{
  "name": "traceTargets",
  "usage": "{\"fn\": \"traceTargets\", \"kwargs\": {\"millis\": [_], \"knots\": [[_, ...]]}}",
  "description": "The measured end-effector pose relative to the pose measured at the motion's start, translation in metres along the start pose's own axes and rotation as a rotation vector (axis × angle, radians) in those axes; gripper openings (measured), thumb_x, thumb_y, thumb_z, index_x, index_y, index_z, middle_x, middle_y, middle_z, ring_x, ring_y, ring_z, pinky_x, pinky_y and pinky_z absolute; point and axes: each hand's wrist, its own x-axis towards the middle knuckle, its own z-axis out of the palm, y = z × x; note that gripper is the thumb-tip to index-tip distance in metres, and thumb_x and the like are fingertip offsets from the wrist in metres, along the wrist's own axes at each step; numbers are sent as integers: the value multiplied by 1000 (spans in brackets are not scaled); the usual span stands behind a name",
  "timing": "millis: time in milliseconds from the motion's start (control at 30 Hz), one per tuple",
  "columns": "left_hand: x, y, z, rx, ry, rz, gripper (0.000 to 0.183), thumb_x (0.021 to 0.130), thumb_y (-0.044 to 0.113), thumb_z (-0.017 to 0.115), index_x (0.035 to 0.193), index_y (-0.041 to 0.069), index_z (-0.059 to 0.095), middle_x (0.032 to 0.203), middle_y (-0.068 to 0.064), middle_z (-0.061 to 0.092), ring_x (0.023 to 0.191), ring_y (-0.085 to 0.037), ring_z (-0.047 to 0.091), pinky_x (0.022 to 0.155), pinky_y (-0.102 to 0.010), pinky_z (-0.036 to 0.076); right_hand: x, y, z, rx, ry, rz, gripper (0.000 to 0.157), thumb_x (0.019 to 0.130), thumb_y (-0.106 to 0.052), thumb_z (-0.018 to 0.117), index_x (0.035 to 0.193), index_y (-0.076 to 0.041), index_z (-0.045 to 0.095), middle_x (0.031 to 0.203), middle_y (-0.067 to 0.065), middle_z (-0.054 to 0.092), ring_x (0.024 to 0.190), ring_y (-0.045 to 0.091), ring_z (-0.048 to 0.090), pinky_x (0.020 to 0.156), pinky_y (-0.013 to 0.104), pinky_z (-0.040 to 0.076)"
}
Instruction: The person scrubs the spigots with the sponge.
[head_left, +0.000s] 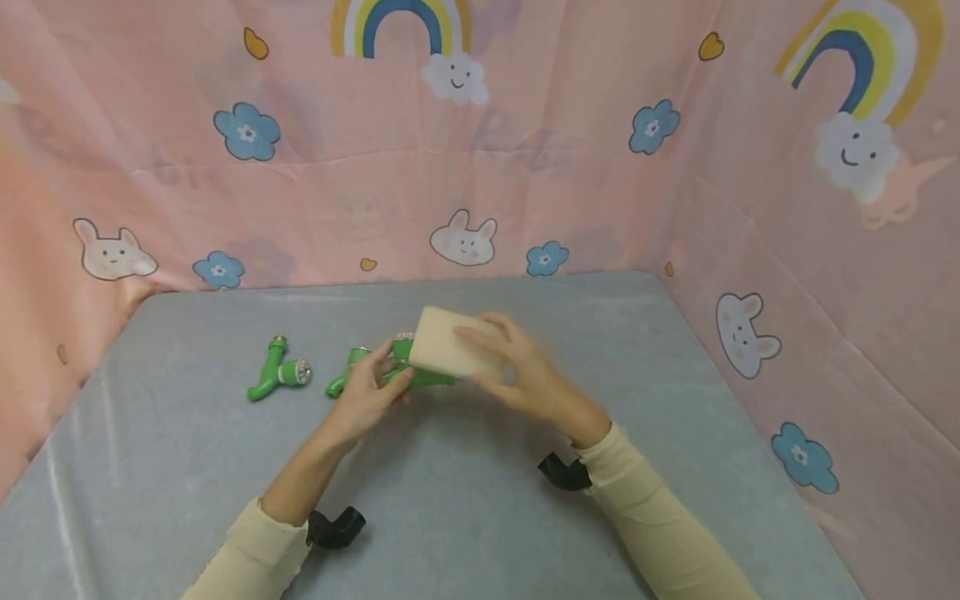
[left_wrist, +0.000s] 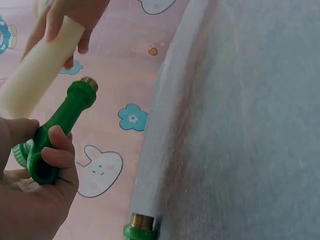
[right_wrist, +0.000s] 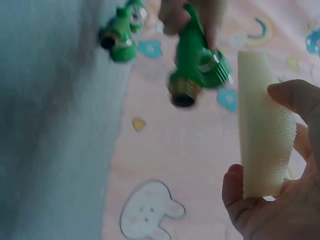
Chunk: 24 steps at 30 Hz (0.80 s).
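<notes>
My left hand [head_left: 367, 396] grips a green plastic tap [left_wrist: 65, 112] by its spout end, thumb on one side and fingers curled round the other. The tap's brass threaded end [right_wrist: 184, 95] points away from the hand. In my right hand [head_left: 536, 379] is a cream sponge block [head_left: 442, 342], pinched between thumb and fingers. The sponge is beside the held tap and overlaps it in the head view. Another green tap [head_left: 339, 385] lies on the table behind the left hand, partly hidden by it.
A third green tap [head_left: 273, 371] lies on the grey table [head_left: 465, 517] to the left. Pink printed cloth [head_left: 360, 183] hangs behind and at the sides. Black curved pieces [head_left: 337, 529] stick out at both wrists.
</notes>
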Motion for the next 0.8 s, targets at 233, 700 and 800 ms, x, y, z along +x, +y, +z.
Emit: {"fn": "traceTargets", "kwargs": {"millis": [233,700,800], "knots": [[-3,4,-1,-20,-35,-11,54,104,11,57,151,-5,37,124,-27,65,68,-4,57,59,-19,48,0,2,8,-46,7,79,57,89,-8,77,143,-17,59,141,24,47,125,40,52,97,52,54],[-4,1,4,129,34,76,44,97,1,64,139,-5,54,120,-26,71,81,-13,67,68,-23,54,-3,-8,2,110,-5,82,54,95,-15,68,147,-16,53,148,22,42,124,38,51,91,46,52],[-5,1,6,150,36,111,45,96,1,65,140,-3,54,124,-23,70,89,-14,69,74,-27,58,-4,-10,7,142,-37,90,53,96,-15,66,148,-16,53,149,22,40,125,37,51,93,46,51]]}}
